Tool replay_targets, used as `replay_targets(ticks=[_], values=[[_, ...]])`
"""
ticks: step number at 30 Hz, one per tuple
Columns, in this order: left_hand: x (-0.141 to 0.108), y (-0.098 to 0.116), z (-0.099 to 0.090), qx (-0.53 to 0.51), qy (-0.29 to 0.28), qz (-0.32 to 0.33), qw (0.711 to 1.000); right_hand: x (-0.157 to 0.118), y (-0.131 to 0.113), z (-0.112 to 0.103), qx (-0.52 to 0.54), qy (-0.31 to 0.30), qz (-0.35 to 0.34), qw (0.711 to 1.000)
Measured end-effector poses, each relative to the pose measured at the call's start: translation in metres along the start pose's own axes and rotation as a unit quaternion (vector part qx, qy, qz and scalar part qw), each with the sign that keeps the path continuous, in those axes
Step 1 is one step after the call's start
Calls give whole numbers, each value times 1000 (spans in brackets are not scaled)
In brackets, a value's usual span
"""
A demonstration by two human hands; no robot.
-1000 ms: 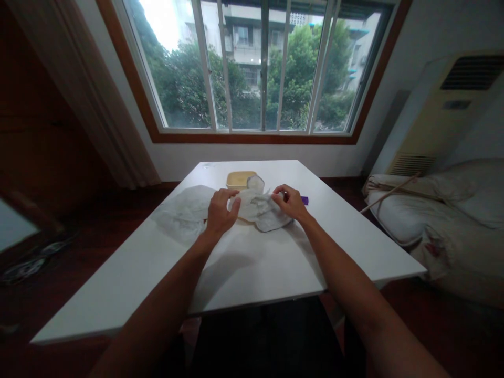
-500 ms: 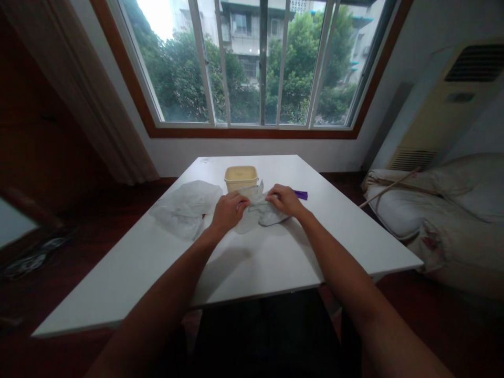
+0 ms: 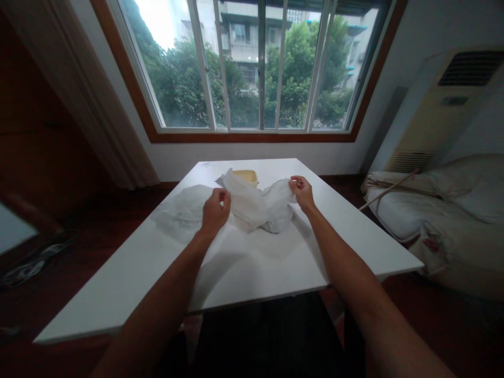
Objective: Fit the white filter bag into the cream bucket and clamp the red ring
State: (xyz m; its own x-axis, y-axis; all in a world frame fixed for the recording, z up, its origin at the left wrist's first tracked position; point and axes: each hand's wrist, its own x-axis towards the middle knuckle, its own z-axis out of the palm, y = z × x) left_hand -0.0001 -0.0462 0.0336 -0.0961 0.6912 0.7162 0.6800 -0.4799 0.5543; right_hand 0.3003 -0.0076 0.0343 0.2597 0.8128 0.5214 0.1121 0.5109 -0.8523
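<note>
A thin white plastic bag (image 3: 252,206) stretches between my two hands above the middle of the table. My left hand (image 3: 217,210) pinches its left edge, and my right hand (image 3: 302,192) pinches the upper right edge. Its lower right part sags in crumpled folds close to the tabletop. Behind it, a pale yellow plastic tub (image 3: 248,176) shows only its rim and upper inside; the bag hides the rest. To the left of my left hand, a second crumpled, see-through white bag (image 3: 181,212) lies on the table.
The white table (image 3: 252,273) narrows toward the window (image 3: 255,79). At the right, large stuffed sacks (image 3: 444,220) with a stick (image 3: 388,191) across them stand beside the table, below a floor-standing air conditioner (image 3: 452,105). Cables (image 3: 37,265) lie on the floor at left.
My hands have moved apart, left and right, spreading the bunched bag into a wide sheet. It now covers most of the tub, and the purple strip by my right hand is out of sight.
</note>
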Motion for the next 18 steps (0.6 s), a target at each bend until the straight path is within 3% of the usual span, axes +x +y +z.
replay_targets(ticks=[3, 5, 7, 10, 12, 15, 18], values=[[-11, 17, 10, -21, -55, 29, 998, -22, -27, 17, -35, -172, -57, 983], [-18, 28, 15, -29, -96, 44, 994, -39, -44, 29, -78, -282, -94, 952], [-24, 38, 19, -58, -123, 53, 989, -51, -56, 38, -116, -347, -150, 918], [-31, 50, 21, -121, -136, 52, 982, -60, -61, 45, -200, -348, -210, 892], [-34, 57, 19, -151, -142, 63, 976, -60, -56, 45, -268, -341, -197, 879], [-33, 61, 13, -161, -138, 132, 968, -56, -44, 41, -343, -359, -147, 855], [-23, 48, 7, -117, -72, 176, 975, -45, -38, 34, -324, -341, -140, 871]])
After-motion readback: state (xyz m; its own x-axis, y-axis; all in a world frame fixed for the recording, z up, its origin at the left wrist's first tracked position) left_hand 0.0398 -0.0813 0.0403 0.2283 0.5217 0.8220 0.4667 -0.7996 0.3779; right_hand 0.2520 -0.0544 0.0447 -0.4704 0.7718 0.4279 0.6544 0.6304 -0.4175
